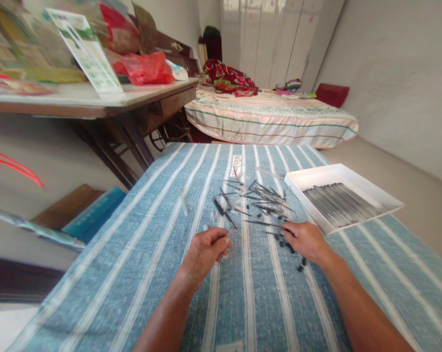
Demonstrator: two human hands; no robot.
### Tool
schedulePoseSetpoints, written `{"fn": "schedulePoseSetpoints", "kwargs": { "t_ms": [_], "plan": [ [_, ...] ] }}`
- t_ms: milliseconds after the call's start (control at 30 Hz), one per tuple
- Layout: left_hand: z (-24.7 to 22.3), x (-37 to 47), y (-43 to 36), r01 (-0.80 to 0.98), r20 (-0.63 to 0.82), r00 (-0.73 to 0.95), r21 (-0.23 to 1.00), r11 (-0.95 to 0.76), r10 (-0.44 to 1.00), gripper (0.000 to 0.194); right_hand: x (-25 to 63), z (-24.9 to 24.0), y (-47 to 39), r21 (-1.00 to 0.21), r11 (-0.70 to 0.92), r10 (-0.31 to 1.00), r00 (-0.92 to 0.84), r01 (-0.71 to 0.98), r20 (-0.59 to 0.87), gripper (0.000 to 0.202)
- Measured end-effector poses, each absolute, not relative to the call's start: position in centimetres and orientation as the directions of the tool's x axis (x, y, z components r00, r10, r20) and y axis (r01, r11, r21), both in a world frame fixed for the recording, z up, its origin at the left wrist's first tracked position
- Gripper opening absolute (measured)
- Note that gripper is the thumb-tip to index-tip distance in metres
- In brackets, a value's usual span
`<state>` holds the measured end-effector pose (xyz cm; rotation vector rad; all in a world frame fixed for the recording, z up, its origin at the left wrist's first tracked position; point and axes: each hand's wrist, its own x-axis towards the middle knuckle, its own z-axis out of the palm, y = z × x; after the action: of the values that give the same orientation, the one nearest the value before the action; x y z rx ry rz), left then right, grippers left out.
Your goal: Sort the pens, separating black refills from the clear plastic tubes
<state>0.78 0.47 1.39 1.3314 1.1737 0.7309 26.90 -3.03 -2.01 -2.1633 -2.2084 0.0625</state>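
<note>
Thin clear plastic tube (231, 228) pinched in left hand (205, 252), fingers curled nearly closed on it, near worktop centre; long axis runs roughly 7 to 1 o'clock, free tip pointing toward 1 o'clock at the pile, though blur makes the exact tilt hard to read. Right hand (304, 239) at 3 o'clock of the left one, palm down, fingers bent onto the small black caps (284, 243) scattered on the cloth; can't tell if it has one pinched. Loose heap of thin dark rods and clear tubes (259, 200) lies at 12 o'clock of both hands, pieces crossing every direction. White shallow rectangular tray (386, 199) at 2 o'clock, well apart from the hands, holds finished dark rods laid side by side, long axes running about 10 to 4 o'clock. All on blue-and-white striped cloth worktop (140, 264). Risks, as judgement: the tube is slim and see-through, so a loose pinch could drop it and it would vanish against the stripes; right wrist sweeping sideways could roll caps off the near edge; reaching across could tangle the crossed pile. Striped bed (272, 120) far at 12 o'clock.
</note>
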Motion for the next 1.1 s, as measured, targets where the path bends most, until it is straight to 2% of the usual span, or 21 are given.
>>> {"fn": "schedulePoseSetpoints", "kwargs": {
  "t_ms": [167, 300, 367, 533, 633, 733, 933, 1100],
  "plan": [
    [1.3, 0.7, 0.5, 0.228, -0.22, 0.316, 0.962, 0.151, 0.923, 0.015, 26.4, -1.6, -3.0, -0.024, 0.08, 0.991, -0.082, 0.996, -0.102, 0.021],
    [1.2, 0.7, 0.5, 0.245, -0.231, 0.333, 0.957, 0.153, 0.914, 0.016, 26.2, -1.5, -3.0, -0.036, 0.072, 0.991, -0.076, 0.997, -0.108, 0.022],
    [1.2, 0.7, 0.5, 0.261, -0.239, 0.34, 0.953, 0.153, 0.91, 0.015, 26.2, -1.6, -3.0, -0.107, 0.061, 0.996, -0.068, 0.992, -0.066, 0.021],
    [1.0, 0.8, 0.3, 0.287, -0.243, 0.361, 0.948, 0.14, 0.9, 0.013, 26.2, -1.8, -3.4, -0.405, 0.037, 0.997, -0.008, 0.914, 0.071, 0.02],
    [0.7, 0.9, 0.3, 0.307, -0.257, 0.383, 0.941, 0.141, 0.887, 0.013, 26.0, -1.9, -3.5, -0.456, 0.082, 0.991, -0.025, 0.886, 0.13, 0.02],
    [0.5, 0.9, 0.3, 0.325, -0.27, 0.394, 0.935, 0.141, 0.879, 0.012, 25.8, -2.1, -3.6, -0.424, 0.159, 0.978, -0.083, 0.892, 0.191, 0.021],
    [0.4, 0.9, 0.1, 0.367, -0.299, 0.434, 0.92, 0.136, 0.85, 0.016, 25.5, -2.1, -4.0, -0.254, 0.297, 0.932, -0.221, 0.92, 0.288, 0.024],
    [1.0, 1.1, 0.0, 0.383, -0.32, 0.471, 0.914, 0.136, 0.822, 0.013, 24.8, -1.4, -4.4, -0.138, 0.346, 0.91, -0.296, 0.928, 0.291, 0.025]
  ]
}}
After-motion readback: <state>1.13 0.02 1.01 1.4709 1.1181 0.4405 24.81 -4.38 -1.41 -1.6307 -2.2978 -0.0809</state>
